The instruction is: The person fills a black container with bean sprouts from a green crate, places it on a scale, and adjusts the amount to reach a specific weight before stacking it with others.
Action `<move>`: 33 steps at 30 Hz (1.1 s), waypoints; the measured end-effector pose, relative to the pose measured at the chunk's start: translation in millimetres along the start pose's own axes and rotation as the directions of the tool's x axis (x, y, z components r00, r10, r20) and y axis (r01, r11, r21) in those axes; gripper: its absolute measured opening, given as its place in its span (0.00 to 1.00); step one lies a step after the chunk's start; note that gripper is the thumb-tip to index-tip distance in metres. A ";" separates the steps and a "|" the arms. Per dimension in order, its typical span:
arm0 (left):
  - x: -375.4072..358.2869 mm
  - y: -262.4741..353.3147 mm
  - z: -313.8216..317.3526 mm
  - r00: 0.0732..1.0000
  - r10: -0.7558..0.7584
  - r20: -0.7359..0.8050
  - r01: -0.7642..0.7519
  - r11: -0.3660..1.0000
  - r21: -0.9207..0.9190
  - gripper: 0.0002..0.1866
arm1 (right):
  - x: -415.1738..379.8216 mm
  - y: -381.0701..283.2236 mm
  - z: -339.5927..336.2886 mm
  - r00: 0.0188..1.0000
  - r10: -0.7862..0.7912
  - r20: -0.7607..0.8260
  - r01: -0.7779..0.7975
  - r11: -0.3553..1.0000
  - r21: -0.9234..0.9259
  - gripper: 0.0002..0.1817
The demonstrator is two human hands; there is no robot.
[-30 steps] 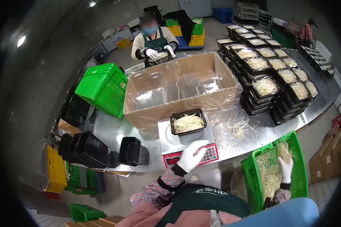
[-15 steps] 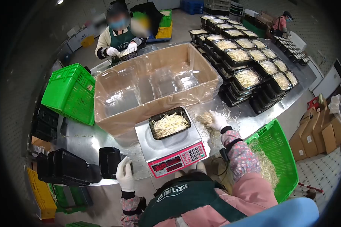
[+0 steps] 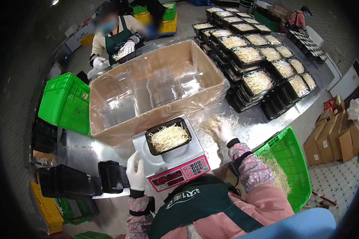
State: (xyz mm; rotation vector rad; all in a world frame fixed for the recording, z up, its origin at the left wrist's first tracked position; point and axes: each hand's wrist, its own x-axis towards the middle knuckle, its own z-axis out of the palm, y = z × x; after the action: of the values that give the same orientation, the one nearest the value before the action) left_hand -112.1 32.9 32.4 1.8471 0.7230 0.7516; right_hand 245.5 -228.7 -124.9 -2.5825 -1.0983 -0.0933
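Note:
A black tray of bean sprouts [image 3: 169,138] rests on the metal plate of the red and silver scale [image 3: 179,173], whose red display is lit. My left hand [image 3: 135,171], in a white glove, is raised at the scale's left edge with fingers apart and nothing held. My right hand [image 3: 224,130], also gloved, is right of the scale, its fingers down among loose sprouts [image 3: 211,124] on the metal table; the fingertips are partly hidden by sprouts. Empty black trays [image 3: 111,177] lie left of my left hand.
A lined cardboard box [image 3: 155,115] with clear lids stands behind the scale. Stacks of filled trays [image 3: 257,81] are at right. A green crate [image 3: 297,171] of sprouts sits right of my arm. Across the table, a co-worker [image 3: 117,38] holds a tray.
My left hand has risen toward the scale's left edge. My right hand has moved slightly left and down onto the sprouts. The whole view has shifted, and the co-worker's hands have moved apart.

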 end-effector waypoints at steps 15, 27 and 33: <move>56.2 6.3 77.2 0.942 0.306 0.139 -0.335 0.878 0.341 0.22 | 40.2 46.3 -45.2 0.926 0.098 0.365 -0.191 0.955 0.225 0.63; 64.1 2.4 98.3 0.894 0.254 0.368 -0.446 0.567 0.692 0.27 | 41.5 33.5 -24.7 0.962 0.099 0.256 -0.122 0.990 0.073 0.33; 38.6 -4.5 89.2 0.861 0.286 0.421 -0.507 0.547 0.666 0.24 | 51.9 48.5 -56.3 0.932 -0.015 0.362 -0.143 0.903 0.405 0.28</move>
State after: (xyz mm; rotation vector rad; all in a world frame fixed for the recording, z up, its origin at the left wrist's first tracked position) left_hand -20.6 13.8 5.6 2.9180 0.4486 0.4654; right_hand 320.2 -242.7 -75.5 -2.2750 -1.0062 0.5938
